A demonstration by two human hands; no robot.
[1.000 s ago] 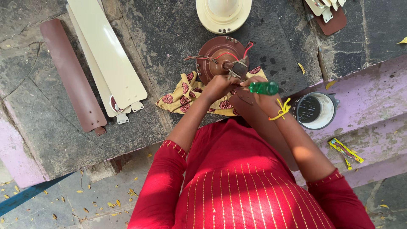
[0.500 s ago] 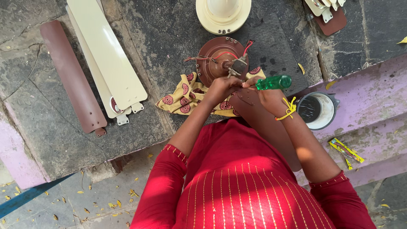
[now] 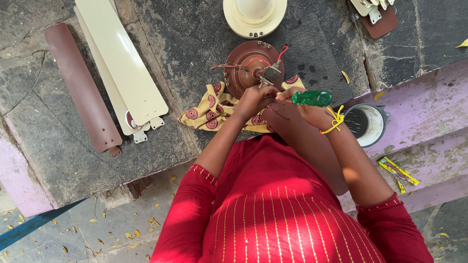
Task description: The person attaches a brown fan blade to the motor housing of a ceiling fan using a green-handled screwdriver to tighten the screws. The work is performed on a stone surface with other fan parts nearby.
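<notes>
A brown ceiling-fan motor (image 3: 246,68) with red wires rests on a yellow patterned cloth (image 3: 207,109) on the stone floor. My right hand (image 3: 312,109) grips a screwdriver with a green handle (image 3: 312,98), its shaft pointing left toward the motor. My left hand (image 3: 253,100) is closed at the motor's near edge, next to the screwdriver tip. A brown fan blade (image 3: 304,141) lies under my right forearm, its end meeting the motor. What my left fingers pinch is hidden.
Two cream fan blades (image 3: 122,68) and a brown blade (image 3: 80,87) lie at left. A cream fan housing (image 3: 253,17) sits at the top. A small metal cup (image 3: 368,124) stands on the purple step at right, with blade brackets (image 3: 373,12) top right.
My right hand has lifted the green screwdriver handle up and to the right, level with the motor's edge. My left hand stays at the motor.
</notes>
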